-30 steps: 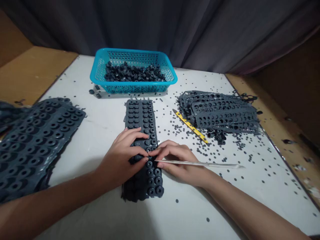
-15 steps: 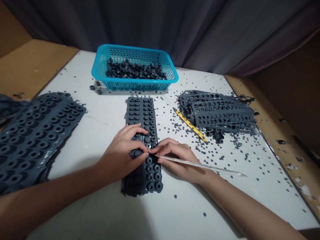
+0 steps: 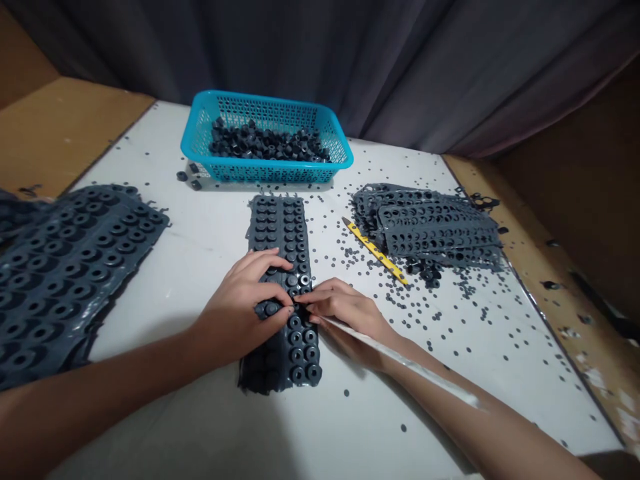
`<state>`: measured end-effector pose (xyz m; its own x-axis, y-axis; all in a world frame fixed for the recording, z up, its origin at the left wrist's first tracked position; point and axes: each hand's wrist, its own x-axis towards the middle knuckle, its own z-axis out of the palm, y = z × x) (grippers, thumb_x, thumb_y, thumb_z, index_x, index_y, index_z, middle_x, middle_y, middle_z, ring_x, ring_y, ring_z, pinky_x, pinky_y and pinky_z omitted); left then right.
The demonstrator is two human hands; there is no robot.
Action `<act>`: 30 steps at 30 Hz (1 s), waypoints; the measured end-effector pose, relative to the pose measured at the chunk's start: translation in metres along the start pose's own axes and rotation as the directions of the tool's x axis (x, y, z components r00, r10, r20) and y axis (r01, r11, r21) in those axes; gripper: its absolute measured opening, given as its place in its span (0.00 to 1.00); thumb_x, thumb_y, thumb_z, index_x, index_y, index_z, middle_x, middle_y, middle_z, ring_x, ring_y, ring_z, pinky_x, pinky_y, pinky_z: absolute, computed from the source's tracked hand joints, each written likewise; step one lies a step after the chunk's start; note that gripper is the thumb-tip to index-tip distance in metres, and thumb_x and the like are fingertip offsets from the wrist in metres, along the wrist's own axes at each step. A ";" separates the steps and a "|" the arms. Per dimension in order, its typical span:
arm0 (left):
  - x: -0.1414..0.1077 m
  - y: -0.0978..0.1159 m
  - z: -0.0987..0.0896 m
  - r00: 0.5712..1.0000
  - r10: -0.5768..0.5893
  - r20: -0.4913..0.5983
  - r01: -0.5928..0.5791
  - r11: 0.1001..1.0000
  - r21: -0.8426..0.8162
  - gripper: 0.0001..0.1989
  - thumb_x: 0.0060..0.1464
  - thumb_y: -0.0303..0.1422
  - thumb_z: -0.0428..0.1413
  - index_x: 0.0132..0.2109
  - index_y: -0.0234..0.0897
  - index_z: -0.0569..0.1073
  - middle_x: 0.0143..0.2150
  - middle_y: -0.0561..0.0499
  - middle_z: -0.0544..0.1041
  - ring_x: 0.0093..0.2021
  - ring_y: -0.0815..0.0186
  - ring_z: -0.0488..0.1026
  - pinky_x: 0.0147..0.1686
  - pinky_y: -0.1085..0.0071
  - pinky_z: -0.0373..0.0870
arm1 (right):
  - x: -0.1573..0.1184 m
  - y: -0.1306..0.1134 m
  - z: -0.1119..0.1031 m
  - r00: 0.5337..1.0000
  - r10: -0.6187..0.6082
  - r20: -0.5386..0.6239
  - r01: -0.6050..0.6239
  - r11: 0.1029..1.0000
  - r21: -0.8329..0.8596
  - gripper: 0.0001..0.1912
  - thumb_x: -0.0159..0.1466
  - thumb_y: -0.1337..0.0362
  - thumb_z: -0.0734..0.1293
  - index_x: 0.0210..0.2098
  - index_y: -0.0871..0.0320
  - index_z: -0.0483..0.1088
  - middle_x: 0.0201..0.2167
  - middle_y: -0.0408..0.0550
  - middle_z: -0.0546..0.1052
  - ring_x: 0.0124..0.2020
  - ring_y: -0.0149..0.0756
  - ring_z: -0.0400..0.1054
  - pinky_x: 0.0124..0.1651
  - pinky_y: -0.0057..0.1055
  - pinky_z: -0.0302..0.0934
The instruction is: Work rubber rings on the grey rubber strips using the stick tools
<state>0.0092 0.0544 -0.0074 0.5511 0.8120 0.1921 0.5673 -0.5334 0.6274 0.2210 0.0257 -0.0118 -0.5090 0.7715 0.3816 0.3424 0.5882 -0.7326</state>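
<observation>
A long dark grey rubber sheet (image 3: 280,230) with rows of round, hollow-centred bumps lies in front of me. My left hand (image 3: 250,293) rests across its middle, thumb and index finger closed on a bump of the sheet. From the right, my right hand (image 3: 345,310) touches the same spot, its fingers closed round a thin white stick-like tool (image 3: 400,360). The tool's rear end points down to the right over my forearm. Its working tip is hidden among the fingers and bumps.
A blue plastic basket (image 3: 270,163) of small dark rubber pieces stands at the back. Larger bumped sheets (image 3: 75,267) lie left. To the right are stacked perforated sheets (image 3: 440,230), a yellow pointed tool (image 3: 375,250) and many scattered small black discs (image 3: 403,428).
The white tool's rear end has swung down towards my right forearm. My right fingers have shifted slightly at the bumps; my left hand stays in place on the sheet.
</observation>
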 end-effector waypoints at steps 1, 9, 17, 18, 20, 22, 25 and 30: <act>0.000 0.000 0.000 1.000 0.002 -0.001 -0.002 1.000 0.000 0.07 0.52 0.28 0.54 0.29 0.41 0.76 0.52 0.49 0.70 0.61 0.54 0.58 0.59 0.54 0.57 | 0.000 -0.001 -0.001 1.000 0.004 -0.005 -0.004 1.000 0.012 0.04 0.65 0.68 0.63 0.33 0.57 0.68 0.42 0.52 0.78 0.42 0.35 0.70 0.43 0.34 0.69; -0.002 0.000 -0.001 1.000 0.027 -0.001 -0.027 1.000 -0.010 0.03 0.49 0.28 0.55 0.33 0.39 0.71 0.53 0.47 0.69 0.61 0.53 0.58 0.59 0.51 0.57 | 0.003 0.005 -0.014 0.846 0.426 -0.322 -0.306 0.881 0.361 0.01 0.64 0.64 0.65 0.35 0.54 0.68 0.41 0.49 0.79 0.45 0.38 0.74 0.46 0.39 0.69; -0.010 0.008 -0.005 0.983 0.178 -0.048 -0.175 0.983 0.052 0.11 0.50 0.30 0.53 0.42 0.37 0.69 0.54 0.42 0.70 0.60 0.51 0.60 0.60 0.47 0.52 | 0.017 0.004 -0.024 0.857 0.270 -0.438 -0.269 0.961 0.066 0.01 0.61 0.68 0.68 0.34 0.56 0.72 0.39 0.50 0.79 0.48 0.41 0.72 0.49 0.40 0.66; -0.012 0.010 -0.005 0.965 0.261 0.012 -0.261 0.964 0.055 0.12 0.50 0.30 0.53 0.44 0.38 0.69 0.55 0.44 0.70 0.61 0.53 0.60 0.62 0.48 0.49 | 0.019 0.004 -0.022 0.909 0.183 -0.374 -0.197 0.980 0.000 0.02 0.61 0.68 0.68 0.34 0.56 0.73 0.39 0.50 0.80 0.46 0.40 0.73 0.49 0.40 0.66; -0.016 0.013 -0.004 0.893 0.406 0.193 -0.416 0.909 0.011 0.18 0.51 0.31 0.53 0.51 0.39 0.69 0.58 0.46 0.69 0.62 0.56 0.59 0.65 0.52 0.45 | 0.025 0.007 -0.017 0.977 0.008 -0.214 -0.030 0.995 -0.100 0.03 0.61 0.68 0.67 0.35 0.57 0.73 0.40 0.52 0.80 0.44 0.40 0.73 0.47 0.39 0.67; -0.018 0.015 -0.003 0.822 0.443 0.359 -0.463 0.886 -0.034 0.27 0.51 0.34 0.55 0.58 0.38 0.64 0.63 0.44 0.64 0.63 0.55 0.58 0.65 0.52 0.45 | 0.029 0.014 -0.012 0.993 -0.081 -0.082 0.068 0.986 -0.154 0.03 0.62 0.67 0.66 0.35 0.57 0.73 0.42 0.54 0.79 0.43 0.39 0.72 0.45 0.39 0.67; -0.017 0.015 -0.003 0.787 0.394 0.475 -0.425 0.904 -0.047 0.34 0.50 0.37 0.57 0.63 0.38 0.59 0.67 0.45 0.57 0.65 0.52 0.55 0.65 0.49 0.44 | 0.031 0.025 -0.008 0.995 -0.094 -0.027 0.089 0.984 -0.154 0.04 0.63 0.64 0.66 0.35 0.57 0.73 0.42 0.54 0.79 0.41 0.39 0.73 0.45 0.40 0.67; -0.014 0.012 -0.005 0.741 0.424 0.521 -0.446 0.890 -0.090 0.35 0.51 0.35 0.56 0.65 0.37 0.56 0.67 0.44 0.55 0.66 0.52 0.53 0.65 0.49 0.43 | 0.026 0.028 -0.009 0.991 -0.126 -0.056 0.120 0.989 -0.089 0.02 0.60 0.67 0.69 0.34 0.57 0.73 0.41 0.52 0.80 0.44 0.39 0.72 0.47 0.40 0.65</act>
<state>0.0051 0.0383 0.0012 0.9675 0.2524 0.0155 0.2042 -0.8158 0.5411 0.2245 0.0648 -0.0176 -0.5032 0.7039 0.5014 0.3473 0.6960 -0.6285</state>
